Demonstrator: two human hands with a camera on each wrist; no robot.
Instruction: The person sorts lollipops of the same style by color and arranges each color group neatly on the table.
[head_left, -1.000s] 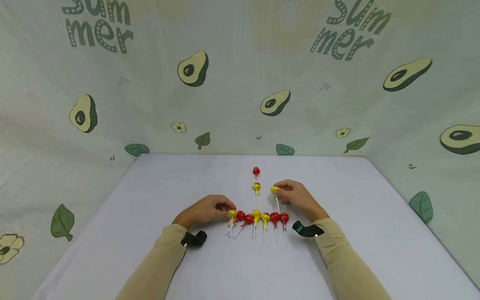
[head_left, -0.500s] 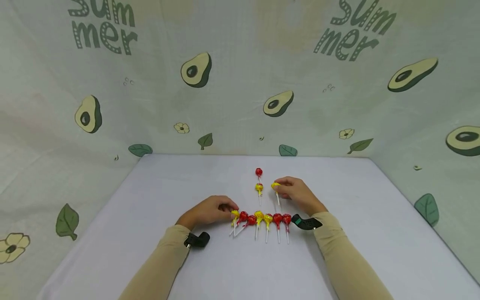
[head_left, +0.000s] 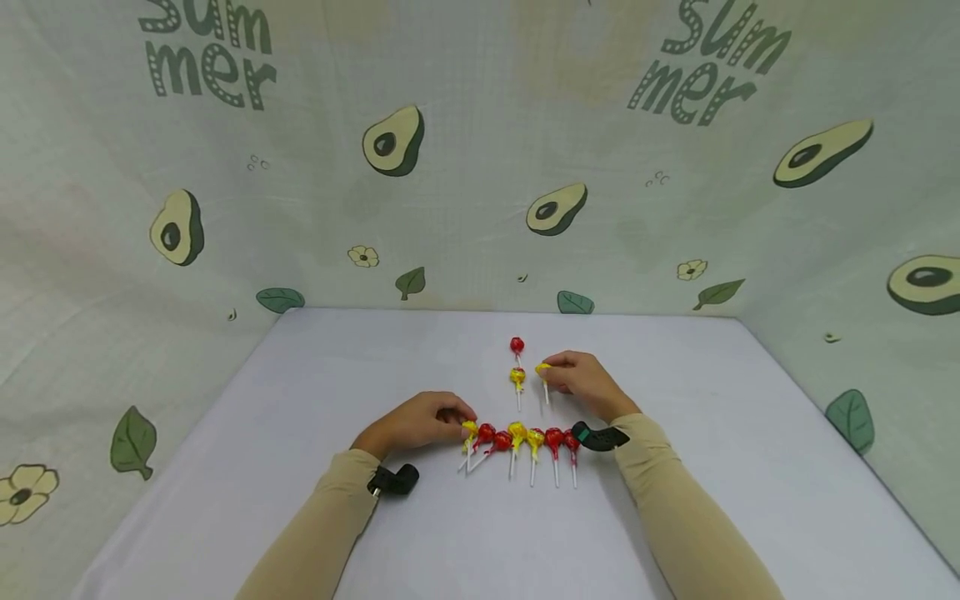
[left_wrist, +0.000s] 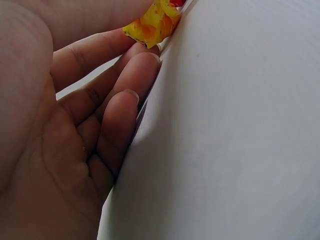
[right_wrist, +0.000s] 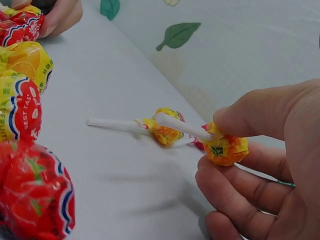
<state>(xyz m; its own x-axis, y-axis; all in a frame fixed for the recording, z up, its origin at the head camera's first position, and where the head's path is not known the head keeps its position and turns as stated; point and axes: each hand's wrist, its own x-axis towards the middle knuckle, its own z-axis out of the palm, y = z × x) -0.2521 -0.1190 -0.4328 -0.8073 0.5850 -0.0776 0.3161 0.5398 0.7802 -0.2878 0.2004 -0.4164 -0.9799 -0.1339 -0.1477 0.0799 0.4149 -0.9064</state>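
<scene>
On the white table point(head_left: 300, 467), your right hand point(head_left: 585, 385) pinches a yellow lollipop point(head_left: 542, 368) by its wrapped head, thumb above and fingers below, with the white stick pointing away from the palm. That lollipop is held just right of the yellow lollipop lying on the table point(head_left: 517, 377), which lies nearer you than the far red lollipop point(head_left: 516, 344); the two form a short column beyond the row of lollipops point(head_left: 519, 437). The row holds six wrapped heads, yellow and red mixed, sticks pointing toward you. Your left hand point(head_left: 420, 421) rests with curled fingers at the left end of the row, its fingertips touching the end yellow lollipop point(left_wrist: 152, 22); the pictures do not show whether it grips it. No container appears. In the right wrist view, one red wrapper in the row reads "BEST TAS…" point(right_wrist: 22, 117); the rest is cut off. The avocado-print backdrop point(head_left: 390, 142) behind the table bears the word "Summer" twice. Compared with half a second ago, the held lollipop has moved left, closer to the column, and your right wrist now overlaps the right end of the row; your left hand has stayed in place.
</scene>
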